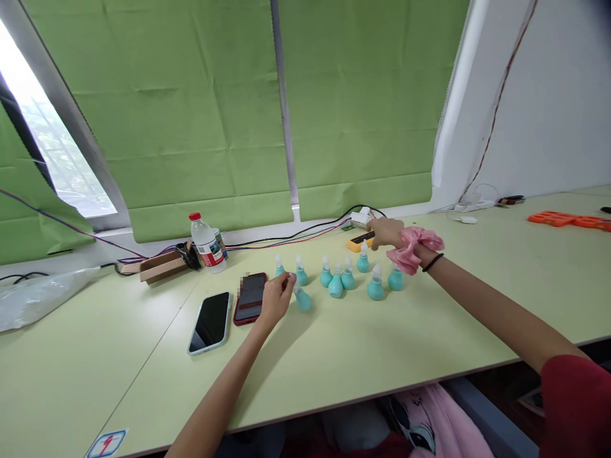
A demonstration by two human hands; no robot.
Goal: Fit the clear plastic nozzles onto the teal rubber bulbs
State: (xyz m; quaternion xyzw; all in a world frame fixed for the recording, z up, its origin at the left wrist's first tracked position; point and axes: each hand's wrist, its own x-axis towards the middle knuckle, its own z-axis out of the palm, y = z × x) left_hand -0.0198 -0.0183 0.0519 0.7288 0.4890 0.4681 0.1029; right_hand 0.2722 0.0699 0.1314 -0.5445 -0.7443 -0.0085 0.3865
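My left hand [278,298] is closed in a pinch at the clear tip of a teal bulb syringe [303,300], which leans toward the fingers. My right hand [386,233], a pink scrunchie on its wrist, reaches over the back of the group with fingers apart. Nearest to it are a yellow-and-black device [360,241] and an upright bulb syringe [363,263]. Several more teal bulb syringes with clear tips stand between my hands, among them one in front [375,290] and one lower in the cluster [336,286]. The right fingertips are partly hidden.
Left of my left hand lie a red-cased phone [250,298] and a pale-cased phone [210,323]. Behind them stand a red-capped bottle [207,243] and a cardboard box [163,267]. Cables and a white power strip [361,219] run along the wall; orange plastic pieces [568,219] lie far right.
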